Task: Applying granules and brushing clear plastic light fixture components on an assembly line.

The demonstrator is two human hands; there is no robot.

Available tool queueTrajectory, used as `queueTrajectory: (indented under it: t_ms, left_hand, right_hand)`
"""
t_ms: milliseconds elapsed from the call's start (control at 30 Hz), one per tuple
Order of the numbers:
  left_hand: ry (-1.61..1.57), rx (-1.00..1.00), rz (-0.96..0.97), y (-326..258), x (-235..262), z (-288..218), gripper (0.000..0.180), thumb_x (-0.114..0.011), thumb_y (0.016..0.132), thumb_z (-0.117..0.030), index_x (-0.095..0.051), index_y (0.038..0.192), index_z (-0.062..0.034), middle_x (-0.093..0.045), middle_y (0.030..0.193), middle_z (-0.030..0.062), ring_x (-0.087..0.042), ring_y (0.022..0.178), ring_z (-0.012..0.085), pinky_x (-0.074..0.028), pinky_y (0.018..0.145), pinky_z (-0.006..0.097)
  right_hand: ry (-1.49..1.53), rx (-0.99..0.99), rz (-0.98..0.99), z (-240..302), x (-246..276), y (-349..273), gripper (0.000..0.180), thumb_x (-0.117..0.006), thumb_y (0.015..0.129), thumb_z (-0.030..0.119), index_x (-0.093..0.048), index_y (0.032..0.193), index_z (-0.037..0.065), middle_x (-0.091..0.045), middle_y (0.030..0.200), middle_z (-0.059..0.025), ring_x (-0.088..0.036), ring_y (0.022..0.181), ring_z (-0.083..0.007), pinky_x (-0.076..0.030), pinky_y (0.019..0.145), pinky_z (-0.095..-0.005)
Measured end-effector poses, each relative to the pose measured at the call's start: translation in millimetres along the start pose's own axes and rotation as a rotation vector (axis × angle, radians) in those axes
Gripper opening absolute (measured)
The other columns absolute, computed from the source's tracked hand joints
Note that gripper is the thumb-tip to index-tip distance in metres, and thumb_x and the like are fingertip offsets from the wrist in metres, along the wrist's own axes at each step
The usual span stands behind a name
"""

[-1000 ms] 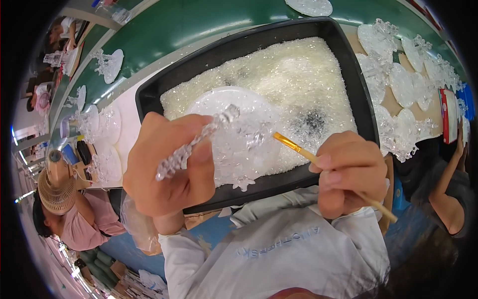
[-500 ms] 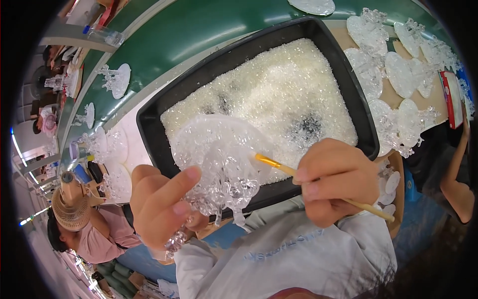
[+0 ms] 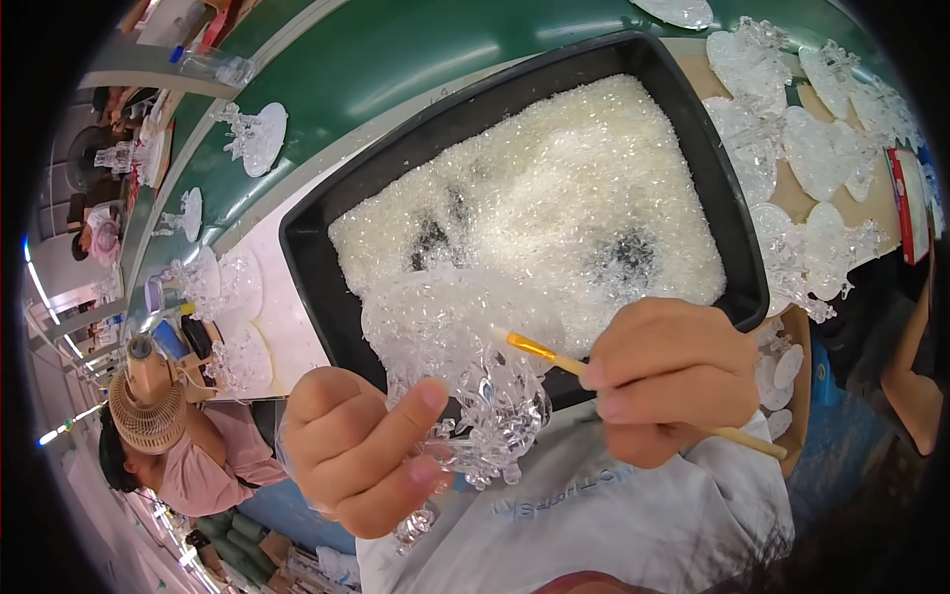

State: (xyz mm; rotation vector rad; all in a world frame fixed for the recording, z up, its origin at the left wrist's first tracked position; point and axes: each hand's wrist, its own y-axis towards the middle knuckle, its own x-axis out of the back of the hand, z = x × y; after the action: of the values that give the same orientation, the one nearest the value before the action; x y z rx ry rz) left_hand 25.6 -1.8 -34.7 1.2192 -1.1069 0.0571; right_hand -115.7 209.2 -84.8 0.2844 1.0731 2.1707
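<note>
since a second ago the left hand (image 3: 361, 450), clamped on the clear ornament (image 3: 465, 371), has turned its flat face up over the tray (image 3: 317, 287) edge, meeting the brush (image 3: 554, 358) gripped in the right hand (image 3: 673, 381)

The left hand (image 3: 361, 450) is curled closed, thumb stretched out toward the right hand (image 3: 673, 381). The right hand is clenched in a pinch, knuckles up.

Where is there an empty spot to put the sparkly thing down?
Bare room: the green tabletop beyond the black tray, and the white strip left of it. Crowded: the tray's glitter and the clear ornaments on its right.
</note>
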Motion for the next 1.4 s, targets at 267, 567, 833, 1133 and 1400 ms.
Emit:
queueTrajectory:
  t_ms: [267,567,833,1133,1400]
  left_hand:
    - [-0.042,-0.010,-0.072,2,-6,0,0.023,-0.067,0.085,-0.010,-0.051,0.100,-0.0044,-0.072,0.081,0.0165,-0.037,0.046,0.0110,-0.025,0.044,0.026]
    - [-0.085,-0.040,-0.090,5,-11,2,0.021,-0.065,0.079,-0.006,-0.055,0.098,-0.0046,-0.072,0.079,0.0149,-0.037,0.046,0.0100,-0.024,0.045,0.025]
    - [-0.105,-0.047,-0.082,4,-10,0,0.021,-0.064,0.078,-0.006,-0.055,0.097,-0.0046,-0.072,0.078,0.0146,-0.036,0.046,0.0096,-0.024,0.046,0.025]
    - [-0.138,-0.019,-0.056,7,-10,0,0.019,-0.064,0.078,-0.007,-0.055,0.094,-0.0039,-0.071,0.076,0.0157,-0.036,0.045,0.0100,-0.023,0.045,0.025]
    - [-0.157,-0.027,-0.006,9,-6,1,0.018,-0.066,0.078,-0.008,-0.056,0.092,-0.0037,-0.071,0.074,0.0151,-0.038,0.046,0.0104,-0.024,0.044,0.025]
  right_hand:
    - [0.010,-0.007,0.041,-1,-3,2,0.018,-0.068,0.063,-0.008,-0.065,0.081,-0.008,-0.064,0.080,-0.0203,-0.062,0.059,-0.0280,-0.051,0.048,-0.0317]
    - [0.007,-0.049,-0.012,1,-5,2,0.019,-0.066,0.063,-0.009,-0.065,0.082,-0.008,-0.063,0.080,-0.0192,-0.061,0.059,-0.0275,-0.050,0.048,-0.0313]
    - [0.100,0.017,0.032,-4,-7,2,0.018,-0.066,0.062,-0.009,-0.064,0.079,-0.008,-0.063,0.079,-0.0183,-0.061,0.058,-0.0264,-0.049,0.046,-0.0314]
    - [0.035,0.025,0.058,-5,-11,1,0.017,-0.067,0.062,-0.007,-0.063,0.079,-0.006,-0.062,0.077,-0.0167,-0.060,0.057,-0.0249,-0.048,0.045,-0.0297]
    - [0.002,0.019,0.063,-5,-9,2,0.016,-0.067,0.062,-0.006,-0.064,0.077,-0.005,-0.063,0.074,-0.0163,-0.061,0.054,-0.0234,-0.050,0.045,-0.0292]
